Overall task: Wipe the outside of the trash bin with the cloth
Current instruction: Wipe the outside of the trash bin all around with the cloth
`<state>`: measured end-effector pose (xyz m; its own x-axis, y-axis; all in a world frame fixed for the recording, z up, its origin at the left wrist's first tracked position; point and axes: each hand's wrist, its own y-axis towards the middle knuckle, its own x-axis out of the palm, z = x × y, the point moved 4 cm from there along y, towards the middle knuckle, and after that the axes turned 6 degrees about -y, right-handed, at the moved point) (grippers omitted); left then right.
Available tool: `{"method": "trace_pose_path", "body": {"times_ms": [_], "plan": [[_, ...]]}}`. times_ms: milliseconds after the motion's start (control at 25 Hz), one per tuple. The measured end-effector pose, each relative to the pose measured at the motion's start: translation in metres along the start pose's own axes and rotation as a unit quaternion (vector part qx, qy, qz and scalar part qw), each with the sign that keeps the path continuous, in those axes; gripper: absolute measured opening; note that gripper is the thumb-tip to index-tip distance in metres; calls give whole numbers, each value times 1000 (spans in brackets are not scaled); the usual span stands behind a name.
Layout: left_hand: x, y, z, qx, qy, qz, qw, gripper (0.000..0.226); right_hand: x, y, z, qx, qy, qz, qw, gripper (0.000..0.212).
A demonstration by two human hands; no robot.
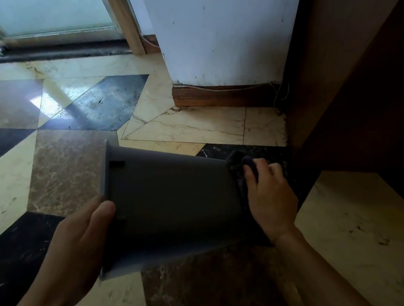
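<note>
A dark grey rectangular trash bin (172, 196) is held on its side above the floor, its rimmed mouth to the left and its base to the right. My left hand (75, 246) grips the bin at its rim, thumb lying on the upper side. My right hand (268, 196) presses a dark cloth (240, 167) against the bin's right end, near the base. Most of the cloth is bunched under my fingers.
The floor is polished marble in cream, brown and black tiles (64, 172). A white wall column with a wooden skirting (221, 97) stands behind. Dark wooden furniture (393, 91) rises at the right. A frosted glass door (42, 0) is at the far left.
</note>
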<state>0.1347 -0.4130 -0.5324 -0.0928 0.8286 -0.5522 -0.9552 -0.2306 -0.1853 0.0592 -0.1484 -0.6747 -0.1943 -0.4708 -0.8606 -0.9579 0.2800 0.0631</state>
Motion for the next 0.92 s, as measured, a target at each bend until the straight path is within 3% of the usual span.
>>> {"method": "trace_pose_path", "body": {"times_ms": [80,200,320,400,520,600,680,760,840,920], "plan": [[-8,25,11,-72,-76,-10,994,23,2,2,5,6,0,4,1000,41],[-17,85,35,-186,-156,-43,969,38,0,2,4,-8,-12,21,1000,44],[-6,137,55,-173,47,-25,984,53,1,-4,5,-24,-22,21,999,46],[6,157,69,-83,186,32,978,46,0,-8,7,-16,-11,18,1000,45],[20,163,83,-5,299,32,954,32,2,-9,21,64,63,0,996,39],[20,153,88,7,312,2,950,38,14,-6,39,190,196,-45,961,42],[20,130,93,54,315,-24,947,40,33,-6,58,320,361,-97,871,47],[20,103,93,141,309,-51,939,36,46,-9,69,374,442,-124,806,51],[15,72,83,197,258,-92,941,25,50,-14,70,389,478,-133,776,51],[3,53,59,185,195,-138,953,11,46,-17,65,380,489,-127,775,50]]}}
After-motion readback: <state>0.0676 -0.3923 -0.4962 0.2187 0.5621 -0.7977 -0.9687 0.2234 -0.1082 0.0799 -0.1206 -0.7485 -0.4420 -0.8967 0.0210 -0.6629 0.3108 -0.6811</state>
